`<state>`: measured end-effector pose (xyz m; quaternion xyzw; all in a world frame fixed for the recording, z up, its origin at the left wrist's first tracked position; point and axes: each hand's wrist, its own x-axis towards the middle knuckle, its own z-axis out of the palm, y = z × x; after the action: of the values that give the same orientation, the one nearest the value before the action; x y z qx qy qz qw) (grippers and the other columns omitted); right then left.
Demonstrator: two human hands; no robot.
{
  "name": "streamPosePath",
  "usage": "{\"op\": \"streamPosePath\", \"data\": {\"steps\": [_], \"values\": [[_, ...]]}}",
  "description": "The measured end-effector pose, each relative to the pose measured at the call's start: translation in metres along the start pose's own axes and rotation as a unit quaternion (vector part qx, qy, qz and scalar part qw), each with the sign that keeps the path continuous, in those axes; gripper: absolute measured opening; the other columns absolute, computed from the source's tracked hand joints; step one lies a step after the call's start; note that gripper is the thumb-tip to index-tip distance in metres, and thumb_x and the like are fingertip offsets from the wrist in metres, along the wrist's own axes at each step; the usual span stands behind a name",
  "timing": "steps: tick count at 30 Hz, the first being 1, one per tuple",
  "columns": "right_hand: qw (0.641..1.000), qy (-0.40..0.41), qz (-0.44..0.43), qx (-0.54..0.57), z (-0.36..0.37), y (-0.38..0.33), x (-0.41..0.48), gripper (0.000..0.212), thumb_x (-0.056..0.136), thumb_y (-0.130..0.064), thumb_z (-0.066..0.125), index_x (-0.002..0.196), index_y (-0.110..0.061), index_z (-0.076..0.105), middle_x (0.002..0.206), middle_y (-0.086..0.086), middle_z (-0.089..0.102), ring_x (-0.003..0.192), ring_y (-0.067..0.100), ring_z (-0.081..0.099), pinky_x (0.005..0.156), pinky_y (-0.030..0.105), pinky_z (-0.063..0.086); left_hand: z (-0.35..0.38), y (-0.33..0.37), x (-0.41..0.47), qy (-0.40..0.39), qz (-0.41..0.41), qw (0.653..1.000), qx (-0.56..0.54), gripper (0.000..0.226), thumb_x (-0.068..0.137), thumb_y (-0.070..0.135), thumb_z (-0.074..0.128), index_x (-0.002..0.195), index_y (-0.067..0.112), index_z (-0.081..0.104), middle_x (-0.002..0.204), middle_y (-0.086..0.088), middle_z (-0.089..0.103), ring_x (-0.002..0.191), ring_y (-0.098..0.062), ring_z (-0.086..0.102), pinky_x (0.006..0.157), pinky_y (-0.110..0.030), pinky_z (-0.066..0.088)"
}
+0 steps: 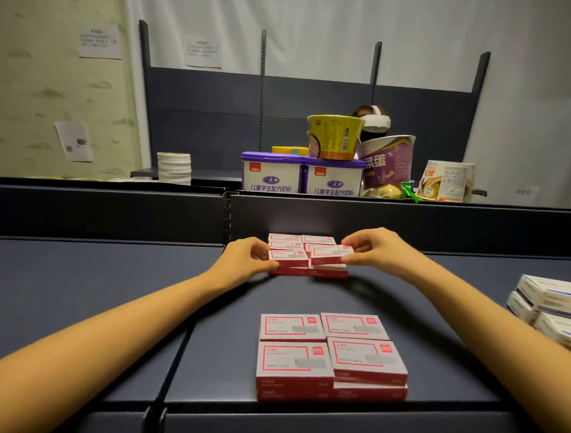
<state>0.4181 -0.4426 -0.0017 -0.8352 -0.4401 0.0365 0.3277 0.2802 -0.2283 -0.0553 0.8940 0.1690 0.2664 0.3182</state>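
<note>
Small red and white boxes lie in two groups on a dark blue shelf (113, 291). The far group (309, 246) sits against the shelf's back wall, stacked in rows. My left hand (247, 260) grips the front left box (289, 260) of that group, thumb on its near side. My right hand (373, 248) pinches the front right box (329, 254), which is tilted slightly above the stack. The near group (331, 354) of stacked boxes rests close to the shelf's front edge, untouched.
White and blue boxes (549, 306) are piled at the right edge. On the shelf behind stand two purple-lidded tubs (301, 176), noodle cups (334, 137), a stack of white tape rolls (174, 167), and a person wearing a white headset (376, 120).
</note>
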Motion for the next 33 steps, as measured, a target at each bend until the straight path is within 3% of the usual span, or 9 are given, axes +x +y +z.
{"op": "streamPosePath", "data": {"steps": [3,16,18,20,23,25,28,30,33], "values": [[0.999,-0.039,0.023,-0.022,0.008,0.007,0.014,0.036,0.081,-0.020,0.069,0.114,-0.010,0.062,0.114,0.010,0.065,0.096,0.017,0.060,0.085,0.028,0.048,0.001,-0.001,0.001,0.006,-0.003,1.000,-0.012,0.034,0.078,0.024,0.074,0.106,0.012,0.058,0.095,0.002,0.063,0.082,-0.009,0.060,0.075,-0.017,0.046],[0.999,0.006,0.007,-0.040,0.021,0.017,0.014,0.044,0.080,-0.023,0.070,0.120,-0.014,0.051,0.127,0.008,0.055,0.094,0.015,0.055,0.078,0.024,0.046,-0.001,0.006,-0.002,0.007,-0.011,1.000,0.000,0.031,0.080,0.028,0.071,0.101,0.015,0.053,0.108,-0.002,0.058,0.090,-0.012,0.057,0.074,-0.019,0.045],[0.998,0.042,-0.008,-0.036,0.013,0.008,0.005,0.047,0.079,-0.024,0.071,0.121,-0.014,0.051,0.125,0.007,0.053,0.095,0.015,0.055,0.078,0.024,0.046,-0.010,0.017,-0.008,0.030,0.000,1.000,-0.005,0.033,0.081,0.029,0.070,0.106,0.015,0.054,0.107,0.002,0.053,0.084,-0.008,0.056,0.067,-0.013,0.044],[0.998,0.059,-0.034,-0.008,0.003,0.001,-0.012,0.037,0.079,-0.026,0.071,0.111,-0.018,0.055,0.114,0.002,0.057,0.092,0.014,0.056,0.074,0.018,0.046,-0.022,0.031,-0.022,0.033,0.011,0.999,-0.033,0.028,0.082,0.030,0.068,0.103,0.018,0.055,0.100,0.005,0.055,0.080,-0.007,0.056,0.062,-0.011,0.044],[0.997,-0.001,-0.059,0.051,-0.007,-0.005,-0.055,0.019,0.077,-0.033,0.069,0.091,-0.025,0.060,0.091,-0.009,0.065,0.085,0.009,0.060,0.070,0.016,0.046,-0.038,0.050,-0.060,-0.026,0.038,0.996,-0.070,0.015,0.081,0.030,0.067,0.090,0.020,0.061,0.087,0.006,0.065,0.076,-0.006,0.060,0.068,-0.019,0.049],[0.994,-0.049,-0.063,0.070,-0.010,-0.006,-0.085,0.024,0.068,-0.045,0.067,0.085,-0.027,0.063,0.085,-0.008,0.069,0.081,0.009,0.063,0.072,0.022,0.052,-0.044,0.060,-0.092,-0.078,0.058,0.992,-0.080,0.010,0.080,0.028,0.068,0.084,0.020,0.064,0.083,0.000,0.068,0.073,-0.006,0.060,0.070,-0.024,0.050],[0.989,-0.113,-0.054,0.078,-0.011,-0.001,-0.119,0.031,0.063,-0.056,0.066,0.084,-0.032,0.064,0.092,-0.016,0.068,0.085,0.006,0.065,0.074,0.027,0.056,-0.048,0.068,-0.133,-0.135,0.081,0.986,-0.047,0.022,0.074,0.043,0.072,0.084,0.025,0.065,0.088,0.008,0.067,0.074,-0.006,0.060,0.068,-0.019,0.049],[0.984,-0.144,-0.054,0.095,-0.010,0.003,-0.132,0.039,0.060,-0.065,0.068,0.089,-0.040,0.060,0.098,-0.020,0.066,0.091,0.003,0.064,0.075,0.024,0.055,-0.049,0.068,-0.147,-0.152,0.090,0.984,-0.002,0.037,0.067,0.060,0.067,0.093,0.035,0.061,0.097,0.016,0.062,0.085,-0.007,0.059,0.069,-0.014,0.049],[0.981,-0.162,-0.050,0.098,-0.007,0.007,-0.142,0.063,0.048,-0.074,0.065,0.100,-0.040,0.056,0.106,-0.028,0.062,0.101,-0.001,0.060,0.079,0.021,0.055,-0.049,0.066,-0.154,-0.154,0.093,0.982,0.058,0.046,0.061,0.069,0.058,0.097,0.041,0.057,0.108,0.026,0.052,0.101,-0.001,0.052,0.079,-0.013,0.049]]}}
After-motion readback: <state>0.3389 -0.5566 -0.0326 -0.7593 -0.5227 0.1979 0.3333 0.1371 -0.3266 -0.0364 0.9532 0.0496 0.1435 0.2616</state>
